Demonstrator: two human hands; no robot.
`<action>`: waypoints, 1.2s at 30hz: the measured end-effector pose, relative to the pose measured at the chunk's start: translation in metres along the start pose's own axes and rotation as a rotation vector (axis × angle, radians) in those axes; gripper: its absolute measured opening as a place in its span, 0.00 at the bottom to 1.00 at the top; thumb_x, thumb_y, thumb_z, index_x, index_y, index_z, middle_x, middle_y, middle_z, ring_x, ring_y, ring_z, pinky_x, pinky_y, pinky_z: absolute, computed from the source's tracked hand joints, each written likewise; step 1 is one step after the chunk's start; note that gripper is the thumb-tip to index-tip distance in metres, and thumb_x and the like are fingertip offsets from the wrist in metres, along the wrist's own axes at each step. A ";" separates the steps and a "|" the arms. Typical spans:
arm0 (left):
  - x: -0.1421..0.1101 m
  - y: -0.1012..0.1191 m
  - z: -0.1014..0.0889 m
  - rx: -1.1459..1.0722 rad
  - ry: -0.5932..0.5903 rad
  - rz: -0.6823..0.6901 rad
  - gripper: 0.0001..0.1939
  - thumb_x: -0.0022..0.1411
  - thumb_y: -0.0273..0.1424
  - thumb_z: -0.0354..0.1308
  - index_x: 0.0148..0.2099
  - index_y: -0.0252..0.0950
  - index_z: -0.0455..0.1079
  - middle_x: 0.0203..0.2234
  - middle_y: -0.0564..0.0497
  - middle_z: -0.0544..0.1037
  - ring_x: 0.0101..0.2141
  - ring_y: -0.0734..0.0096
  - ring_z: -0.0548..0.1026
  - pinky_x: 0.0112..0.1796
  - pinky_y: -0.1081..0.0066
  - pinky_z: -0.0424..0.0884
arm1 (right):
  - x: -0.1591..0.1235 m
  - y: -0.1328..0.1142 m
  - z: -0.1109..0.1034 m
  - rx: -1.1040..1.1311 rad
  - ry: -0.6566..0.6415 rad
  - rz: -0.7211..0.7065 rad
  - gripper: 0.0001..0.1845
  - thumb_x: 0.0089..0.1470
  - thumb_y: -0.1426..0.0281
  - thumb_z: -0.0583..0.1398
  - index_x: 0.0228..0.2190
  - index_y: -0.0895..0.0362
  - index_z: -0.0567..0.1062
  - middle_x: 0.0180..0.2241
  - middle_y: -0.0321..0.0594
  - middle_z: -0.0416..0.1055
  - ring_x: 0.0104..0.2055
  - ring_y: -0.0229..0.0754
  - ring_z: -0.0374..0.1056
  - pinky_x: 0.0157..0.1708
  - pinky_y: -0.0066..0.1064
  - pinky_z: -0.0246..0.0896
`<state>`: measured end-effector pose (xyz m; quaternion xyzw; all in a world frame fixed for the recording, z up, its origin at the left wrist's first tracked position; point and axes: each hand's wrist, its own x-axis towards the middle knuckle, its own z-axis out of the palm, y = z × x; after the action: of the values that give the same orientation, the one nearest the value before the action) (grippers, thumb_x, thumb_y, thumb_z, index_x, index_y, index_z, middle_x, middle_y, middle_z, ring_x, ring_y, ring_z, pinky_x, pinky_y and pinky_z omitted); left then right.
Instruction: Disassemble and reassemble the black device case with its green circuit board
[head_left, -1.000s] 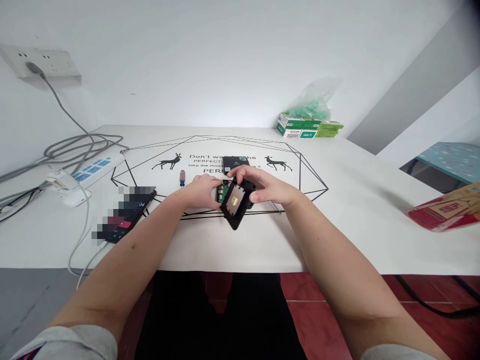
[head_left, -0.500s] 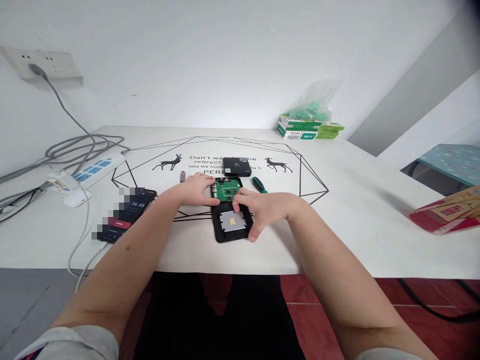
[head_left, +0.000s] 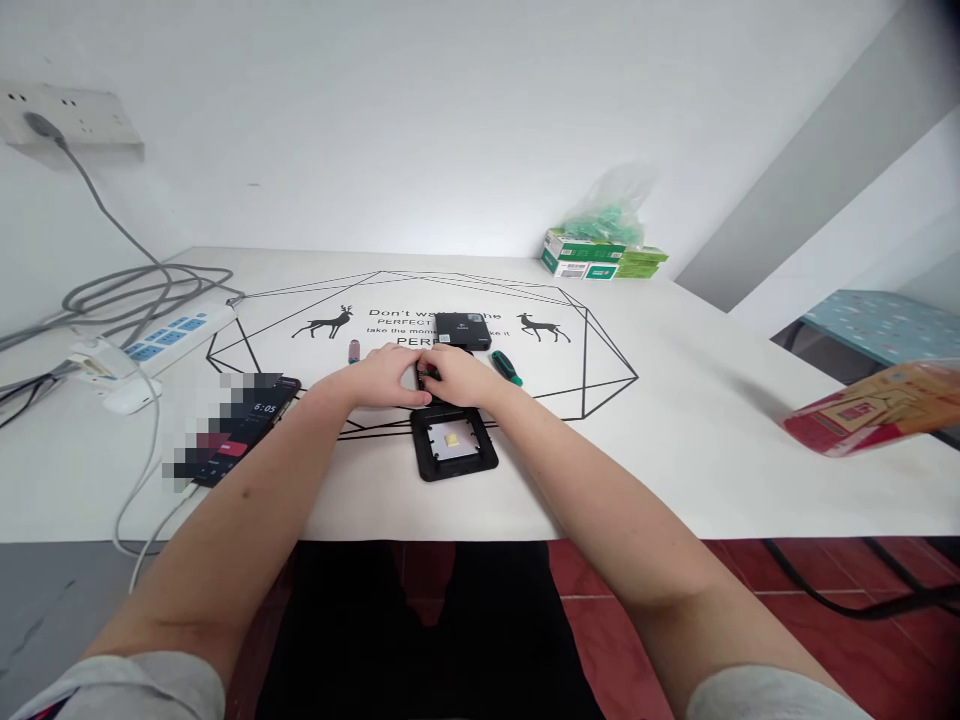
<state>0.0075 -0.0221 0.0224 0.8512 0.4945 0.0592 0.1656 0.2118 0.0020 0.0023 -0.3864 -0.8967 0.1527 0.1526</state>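
My left hand (head_left: 384, 377) grips the left side of a small black case half (head_left: 421, 372), thumb at the near edge and fingers at the far one. Across that case half lies my right hand (head_left: 459, 377), its fingertips curled in close to my left hand. The green circuit board inside is almost wholly hidden, and whatever the right fingertips hold cannot be made out. Just nearer to me lies the other black case half (head_left: 424, 462), open side up, with a silver metal plate (head_left: 444, 452) and a small yellowish pad (head_left: 451, 440) in it.
Beyond the hands sits a closed black box (head_left: 463, 328). A green-handled screwdriver (head_left: 507, 368) lies to the right, and a small pinkish tool handle (head_left: 354, 351) to the left. Further left are a phone (head_left: 244, 430), a power strip (head_left: 176, 335) and cables. Green boxes (head_left: 592, 250) stand by the wall.
My right hand has moved from the near case half, away from me and left, onto the board's case half, covering the board. The left hand stays at the left edge. The view has shifted slightly.
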 end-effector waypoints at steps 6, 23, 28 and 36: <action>-0.001 0.005 -0.002 0.011 -0.006 -0.028 0.26 0.61 0.53 0.63 0.54 0.43 0.71 0.52 0.42 0.81 0.61 0.38 0.72 0.59 0.43 0.71 | 0.007 0.002 -0.004 0.033 -0.021 0.022 0.04 0.55 0.78 0.64 0.33 0.58 0.79 0.37 0.46 0.80 0.39 0.46 0.72 0.42 0.34 0.63; 0.013 0.000 0.013 0.002 0.155 0.107 0.21 0.68 0.46 0.59 0.56 0.42 0.78 0.58 0.42 0.80 0.61 0.44 0.73 0.63 0.48 0.71 | 0.005 0.020 -0.020 0.397 0.006 0.022 0.04 0.51 0.71 0.65 0.31 0.58 0.80 0.32 0.36 0.80 0.33 0.38 0.70 0.38 0.30 0.65; 0.016 -0.001 0.015 0.021 0.272 0.097 0.20 0.73 0.30 0.50 0.56 0.42 0.81 0.55 0.44 0.82 0.58 0.52 0.78 0.63 0.53 0.72 | -0.002 0.030 -0.036 0.219 0.237 0.201 0.13 0.64 0.62 0.62 0.35 0.57 0.81 0.37 0.43 0.81 0.40 0.45 0.74 0.46 0.37 0.68; 0.011 0.001 0.010 0.005 0.403 -0.050 0.22 0.75 0.30 0.50 0.61 0.42 0.81 0.59 0.45 0.82 0.59 0.52 0.79 0.63 0.53 0.73 | -0.023 0.083 -0.048 -0.121 0.078 0.651 0.09 0.61 0.67 0.68 0.41 0.58 0.81 0.43 0.56 0.83 0.47 0.56 0.78 0.45 0.41 0.73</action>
<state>0.0162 -0.0150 0.0124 0.8101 0.5386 0.2231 0.0622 0.2998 0.0472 0.0099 -0.6665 -0.7272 0.1250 0.1068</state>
